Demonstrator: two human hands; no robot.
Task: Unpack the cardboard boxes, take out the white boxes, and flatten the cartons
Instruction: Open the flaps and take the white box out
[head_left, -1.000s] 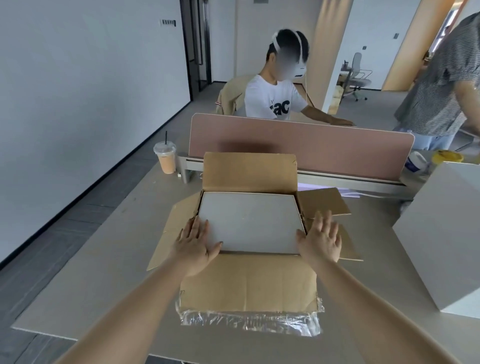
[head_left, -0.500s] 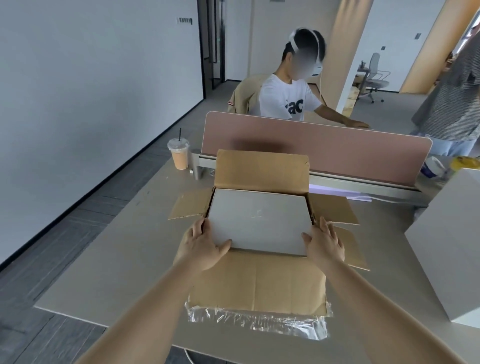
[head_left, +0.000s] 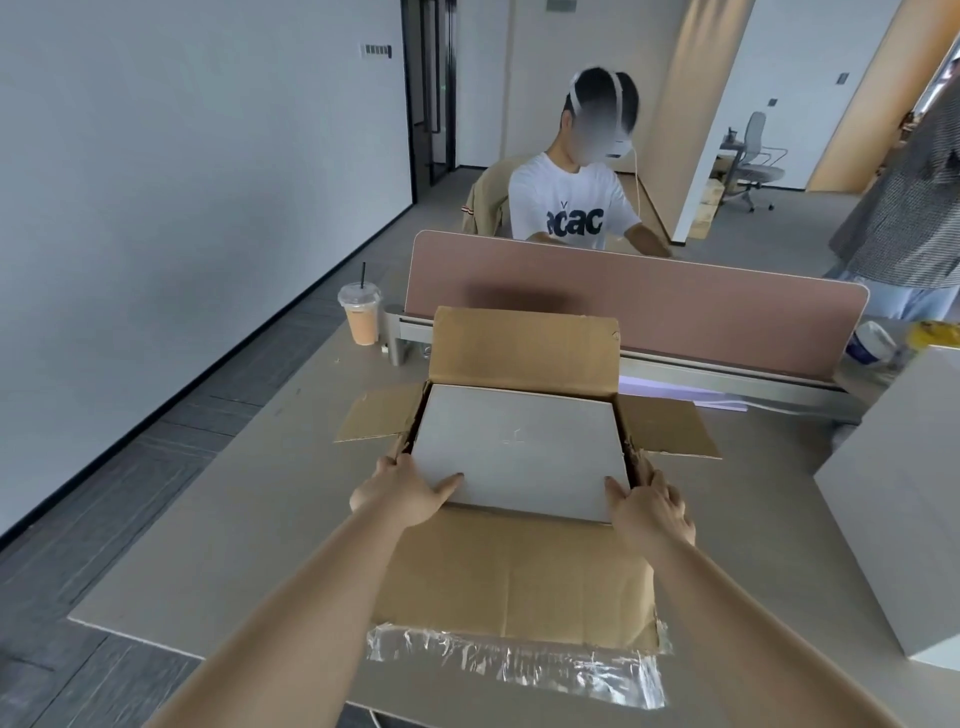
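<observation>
Slid off the top and down the sides since 0.5 s ago: left hand (head_left: 400, 491), right hand (head_left: 652, 506). Gripping the white box (head_left: 519, 452) at its 2 near corners, thumbs on top, fingers tucked between box and carton walls. Seated inside the open cardboard box (head_left: 524, 343) on the table (head_left: 249, 519)

Tight fit: white box (head_left: 519, 452) fills carton (head_left: 514, 577), only slim gaps down both sides. Upright far flap (head_left: 524, 343) blocks the back. Big white box (head_left: 898, 530) stands near on right. Left table (head_left: 249, 519) open up to cup (head_left: 361, 317).
</observation>
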